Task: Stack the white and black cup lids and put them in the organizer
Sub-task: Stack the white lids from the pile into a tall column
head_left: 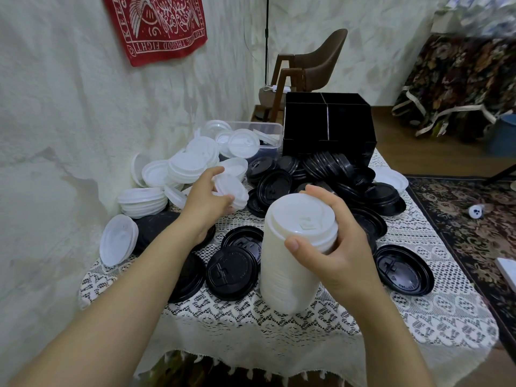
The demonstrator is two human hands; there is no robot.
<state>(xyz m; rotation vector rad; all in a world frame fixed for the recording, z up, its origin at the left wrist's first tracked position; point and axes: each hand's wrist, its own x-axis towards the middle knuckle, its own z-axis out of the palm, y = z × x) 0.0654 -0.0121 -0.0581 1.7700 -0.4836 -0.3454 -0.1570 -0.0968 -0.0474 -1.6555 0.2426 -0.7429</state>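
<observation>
My right hand [339, 247] grips a tall stack of white lids [290, 263] near its top, holding it over the table's middle. Further back and to the left, my left hand [208, 195] pinches a single white lid [233, 189] at the edge of a loose heap of white lids [178, 169]. Several black lids [329, 174] lie piled in the middle and right, with more black lids [231, 270] spread flat near the stack. The black organizer [328, 127] with divided compartments stands at the back of the table.
A clear plastic tub [259, 129] holding white lids sits left of the organizer. The table wears a white lace cloth [279, 325] and stands against a wall on the left. A brown chair [312, 65] is behind it, a patterned rug [469, 219] to the right.
</observation>
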